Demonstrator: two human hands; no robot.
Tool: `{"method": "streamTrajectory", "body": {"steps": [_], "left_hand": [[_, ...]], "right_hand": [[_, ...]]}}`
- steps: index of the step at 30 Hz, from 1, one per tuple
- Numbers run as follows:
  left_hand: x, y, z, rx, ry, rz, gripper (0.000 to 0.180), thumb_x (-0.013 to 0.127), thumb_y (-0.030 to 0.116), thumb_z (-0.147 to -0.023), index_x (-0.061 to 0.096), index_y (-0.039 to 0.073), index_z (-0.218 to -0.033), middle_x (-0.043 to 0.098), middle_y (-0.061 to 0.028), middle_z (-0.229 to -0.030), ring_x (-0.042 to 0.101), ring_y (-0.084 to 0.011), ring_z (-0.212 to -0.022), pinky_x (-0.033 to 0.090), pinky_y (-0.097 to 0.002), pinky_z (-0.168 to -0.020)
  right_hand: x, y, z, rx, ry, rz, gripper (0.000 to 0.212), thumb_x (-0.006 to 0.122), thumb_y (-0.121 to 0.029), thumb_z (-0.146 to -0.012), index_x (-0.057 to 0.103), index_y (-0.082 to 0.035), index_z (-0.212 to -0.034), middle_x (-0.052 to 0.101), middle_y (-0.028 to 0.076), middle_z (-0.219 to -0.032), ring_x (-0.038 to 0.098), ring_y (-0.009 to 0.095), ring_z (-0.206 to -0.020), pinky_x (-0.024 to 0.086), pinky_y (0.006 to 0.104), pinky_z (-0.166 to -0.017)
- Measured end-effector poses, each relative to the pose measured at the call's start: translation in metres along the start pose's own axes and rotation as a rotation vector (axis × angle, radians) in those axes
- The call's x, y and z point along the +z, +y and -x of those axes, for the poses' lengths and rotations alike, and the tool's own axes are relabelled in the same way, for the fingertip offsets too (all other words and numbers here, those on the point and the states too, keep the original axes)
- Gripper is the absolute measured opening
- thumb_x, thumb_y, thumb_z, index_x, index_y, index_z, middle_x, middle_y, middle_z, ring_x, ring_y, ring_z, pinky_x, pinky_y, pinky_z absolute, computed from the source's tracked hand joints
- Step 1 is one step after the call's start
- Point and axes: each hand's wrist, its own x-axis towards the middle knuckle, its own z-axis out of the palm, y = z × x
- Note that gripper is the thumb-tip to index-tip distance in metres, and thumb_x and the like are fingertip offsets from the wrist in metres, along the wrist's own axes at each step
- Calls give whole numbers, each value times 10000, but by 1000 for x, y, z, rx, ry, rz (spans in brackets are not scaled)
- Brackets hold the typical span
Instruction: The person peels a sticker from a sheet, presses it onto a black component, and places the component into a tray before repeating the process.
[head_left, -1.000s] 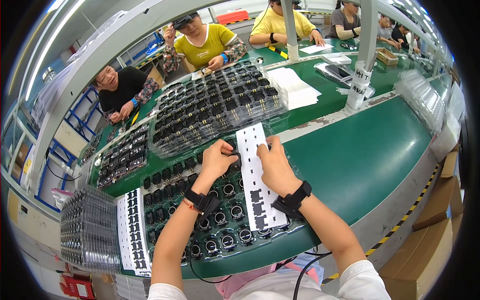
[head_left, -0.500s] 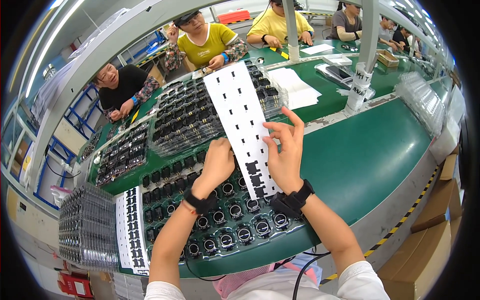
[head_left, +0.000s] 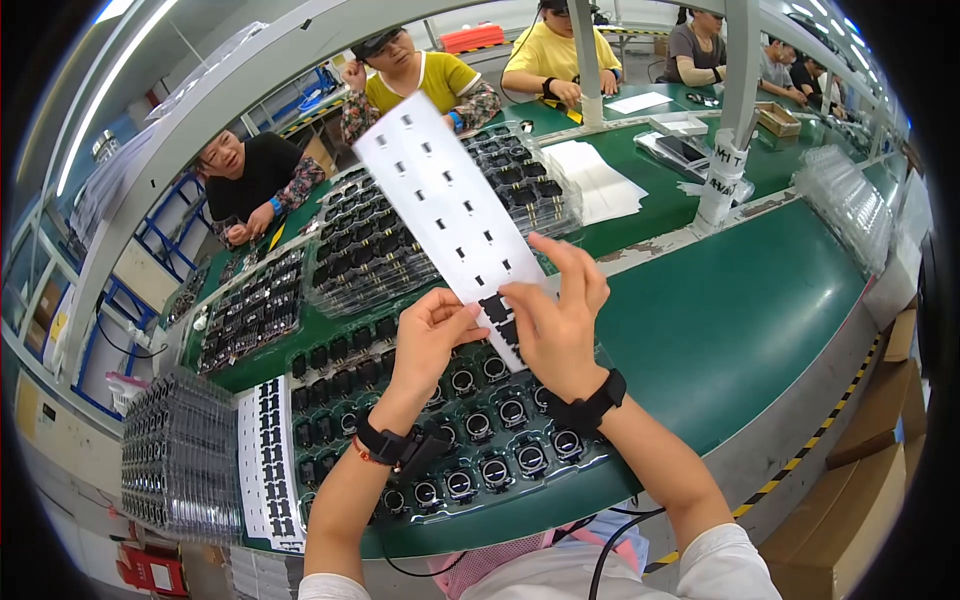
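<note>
The green worktable (head_left: 745, 310) takes up most of what I see, and counting the clock from the worker's hands, with twelve straight ahead of them, a stack of filled clear trays (head_left: 573, 212) stands on it at eleven o'clock, rows of black parts on top. A filled tray (head_left: 513, 470) lies closer in, reaching from five round to nine, many of its black parts showing pale rings. At eight rises a tall pile of clear trays (head_left: 180, 460); more clear trays (head_left: 845, 205) lean at two. The white sheet (head_left: 440, 200), a long strip with small dark marks, is up in the air over the filled tray, tilted, its far end toward eleven and its near end toward five. A second sheet (head_left: 252, 460), half covered in black pieces, lies at eight, beside the tall pile. The left hand (head_left: 428, 335) pinches the white sheet at its left edge, thumb and forefinger close together. The right hand (head_left: 560, 335) has its thumb against the sheet's right side and its forefinger raised; whether it grips anything I can't tell. Between them, black stickers (head_left: 496, 309) sit near the strip's lower end.
</note>
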Motion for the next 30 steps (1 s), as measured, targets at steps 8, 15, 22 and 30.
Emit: {"method": "streamTrajectory", "body": {"steps": [8, 15, 22, 30], "left_hand": [[9, 1, 2, 102, -10, 14, 161, 573, 60, -900, 589, -33, -1030, 628, -78, -975, 615, -134, -888, 517, -292, -836], [14, -2, 4, 90, -15, 63, 204, 550, 66, -917, 548, -18, -1103, 604, -66, -1050, 592, -126, -958, 494, -295, -876], [15, -3, 4, 86, -11, 61, 222, 534, 62, -925, 519, -4, -1137, 598, -74, -1079, 588, -123, -975, 501, -292, -863], [13, -3, 7, 87, 46, 35, 213, 525, 41, -919, 507, -19, -1124, 605, -83, -1063, 599, -134, -965, 513, -298, -857]], "right_hand": [[7, 1, 4, 49, -149, -135, 183, 739, -56, -673, 635, -89, -820, 557, 32, -1179, 451, 287, -1142, 339, 387, -890], [9, 8, 7, 74, -120, -231, 164, 743, -66, -687, 602, -75, -769, 590, 42, -1140, 508, 273, -1085, 349, 389, -888], [14, 10, 11, 173, -172, -406, 132, 709, -56, -741, 587, -43, -791, 615, 84, -1109, 584, 252, -974, 424, 346, -817], [16, 6, 11, 137, -219, -301, 93, 628, -45, -811, 572, -26, -884, 580, 96, -1184, 584, 261, -981, 433, 345, -792]]}}
